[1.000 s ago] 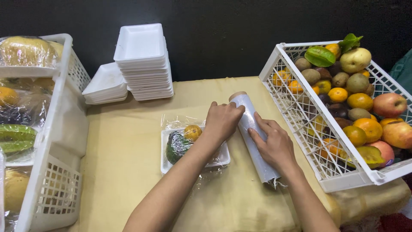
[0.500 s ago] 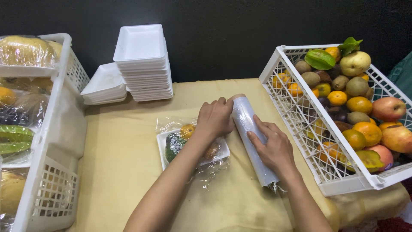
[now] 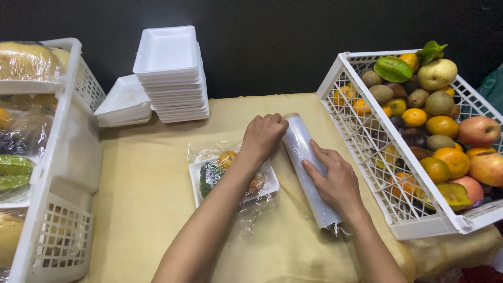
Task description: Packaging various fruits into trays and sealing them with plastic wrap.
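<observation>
Tan tablecloth (image 3: 157,209) covers table. Right hand (image 3: 335,181), fingers flat, presses cling-film roll (image 3: 306,170). Left hand (image 3: 262,137), fingers curled, grips film over foam fruit tray (image 3: 233,178), center. White crates (image 3: 387,157) flank; 2 tray stacks (image 3: 170,73), black wall (image 3: 262,42) behind.

On the tan cloth-covered table (image 3: 157,209), the left hand (image 3: 263,136) curls against the upper end of a long clear roll of plastic cling film (image 3: 309,173), above a white foam tray of fruit under film (image 3: 230,175). The right hand (image 3: 335,181) lies flat on the roll. A white plastic crate of mixed fruit (image 3: 367,147) stands just right; stacked white foam trays (image 3: 173,73) sit behind.
</observation>
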